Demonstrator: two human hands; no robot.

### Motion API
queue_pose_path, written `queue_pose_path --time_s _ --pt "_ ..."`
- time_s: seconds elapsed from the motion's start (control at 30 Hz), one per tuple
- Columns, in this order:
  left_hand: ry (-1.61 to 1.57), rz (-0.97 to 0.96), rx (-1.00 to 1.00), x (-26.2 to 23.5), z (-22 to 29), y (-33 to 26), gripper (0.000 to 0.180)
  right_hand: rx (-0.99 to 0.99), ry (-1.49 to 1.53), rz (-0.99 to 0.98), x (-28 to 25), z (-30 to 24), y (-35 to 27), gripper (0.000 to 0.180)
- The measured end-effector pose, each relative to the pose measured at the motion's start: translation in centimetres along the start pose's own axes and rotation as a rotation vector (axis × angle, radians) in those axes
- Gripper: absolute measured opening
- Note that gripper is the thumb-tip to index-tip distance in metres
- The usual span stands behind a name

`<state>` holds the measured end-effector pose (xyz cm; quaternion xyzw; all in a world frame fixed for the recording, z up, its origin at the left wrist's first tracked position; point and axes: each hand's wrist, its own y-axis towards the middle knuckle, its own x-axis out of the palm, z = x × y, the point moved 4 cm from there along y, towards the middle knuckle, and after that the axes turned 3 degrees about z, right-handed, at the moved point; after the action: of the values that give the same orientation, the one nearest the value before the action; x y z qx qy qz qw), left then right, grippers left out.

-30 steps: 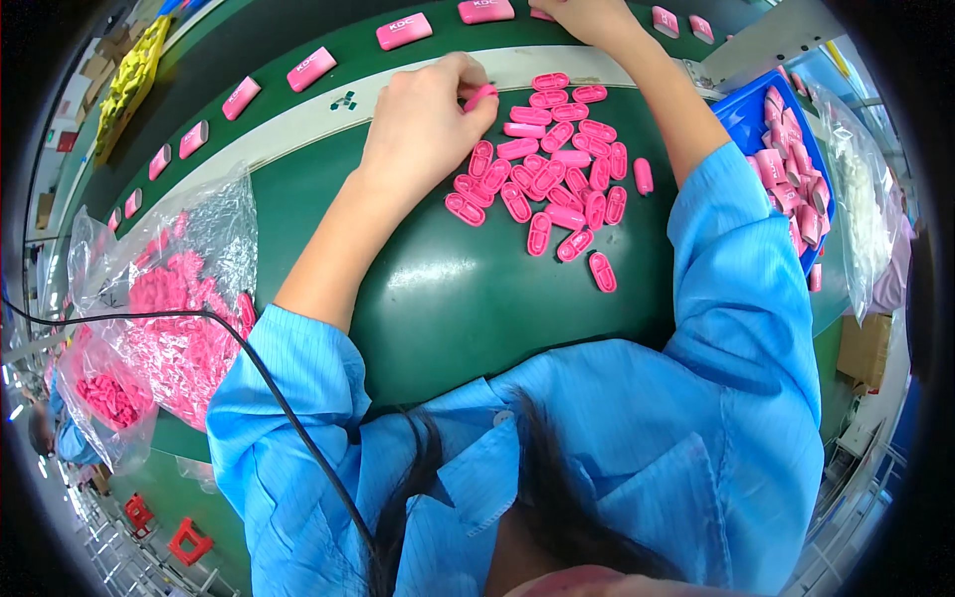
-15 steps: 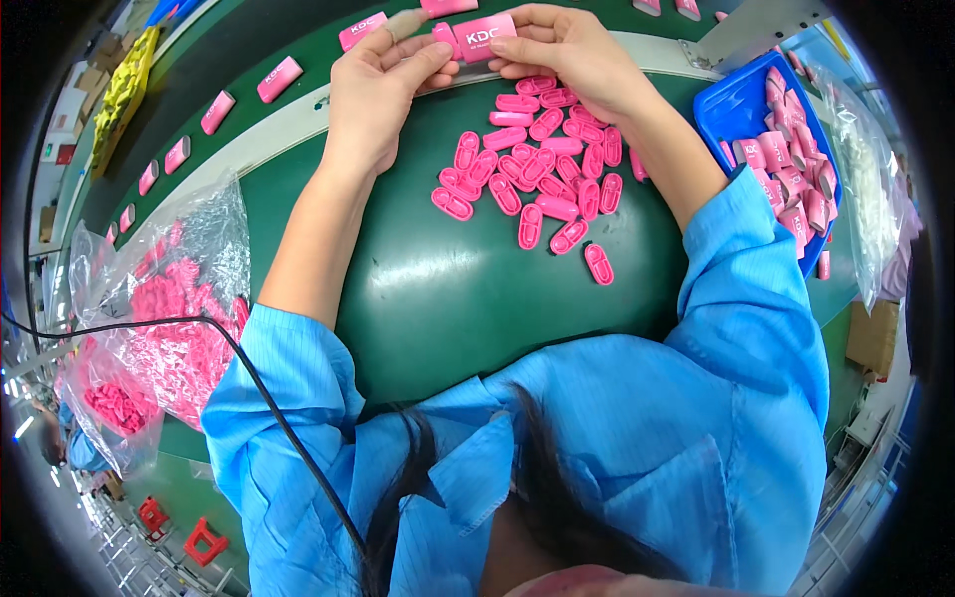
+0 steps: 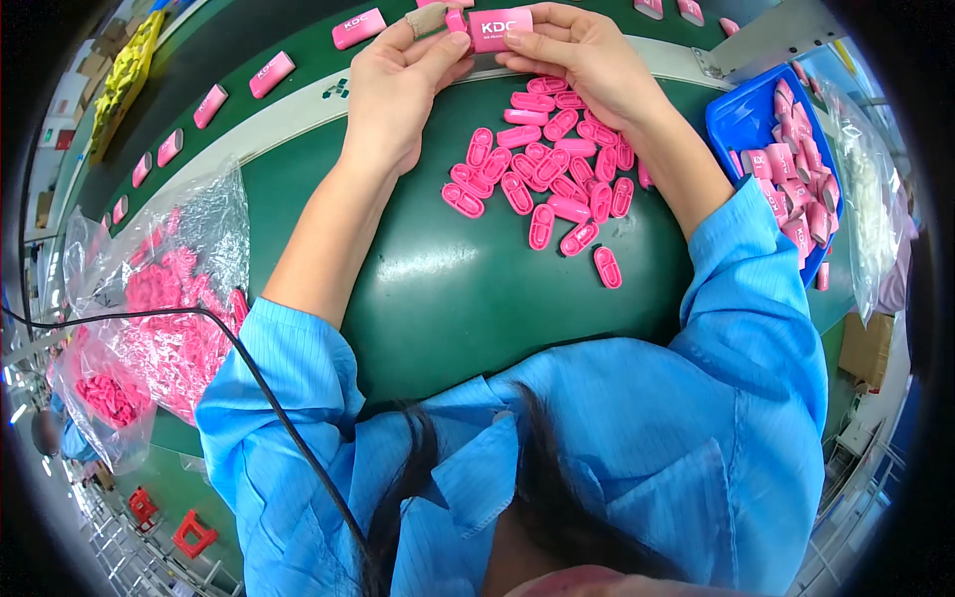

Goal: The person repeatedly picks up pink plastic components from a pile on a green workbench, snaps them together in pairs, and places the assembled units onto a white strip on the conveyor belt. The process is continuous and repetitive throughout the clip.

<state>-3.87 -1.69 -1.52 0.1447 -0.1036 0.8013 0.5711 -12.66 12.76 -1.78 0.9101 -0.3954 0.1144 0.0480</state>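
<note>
Green worktop below me, a heap of pink oval caps spread across it. Both hands pinch one pink rectangular case at the far edge, left hand fingertips on its small end piece, right hand around the body. I judge it light, rigid, slick plastic: hold the flat sides.

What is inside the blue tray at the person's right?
The blue tray holds a heap of pink rectangular cases piled toward its right side; its near-left floor is bare. Whatever lies beneath the heap is covered, and a clear plastic bag crowds its far edge.
</note>
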Motion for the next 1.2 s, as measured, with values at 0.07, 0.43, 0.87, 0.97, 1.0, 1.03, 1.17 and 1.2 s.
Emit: queue_pose_path --time_s 0.07,0.43,0.87,0.97,1.0,1.03,1.17,1.2 --pt "0.048 -0.037 0.030 -0.2 0.1 0.1 0.031 0.008 0.009 -0.005 0.2 -0.1 0.0 0.022" --pt "0.317 -0.027 0.185 -0.5 0.1 0.4 0.032 -0.205 -0.296 0.082 -0.1 -0.8 -0.4 0.037" --pt "1.195 0.081 0.535 1.4 0.8 -1.2 0.025 -0.454 -0.758 0.186 2.7 -3.1 -1.8 0.021" --pt "1.201 0.018 0.528 1.2 1.6 -0.9 0.037 -0.297 -0.684 0.157 1.1 -2.3 1.8 0.024" --pt "1.207 0.064 0.712 1.2 2.4 -1.2 0.034 -0.196 -0.633 0.140 0.8 -1.8 3.1 0.025" --pt "1.195 0.095 0.901 1.5 3.2 -1.5 0.032 -0.141 -0.612 0.133 0.6 -1.8 4.1 0.025" --pt "1.083 -0.149 0.689 3.3 2.5 -2.7 0.013 -0.247 -0.740 0.296 -1.1 -1.7 6.9 0.028" --pt "1.112 -0.177 0.679 3.5 2.1 -2.8 0.014 -0.367 -0.879 0.336 -1.2 -2.2 7.1 0.028"
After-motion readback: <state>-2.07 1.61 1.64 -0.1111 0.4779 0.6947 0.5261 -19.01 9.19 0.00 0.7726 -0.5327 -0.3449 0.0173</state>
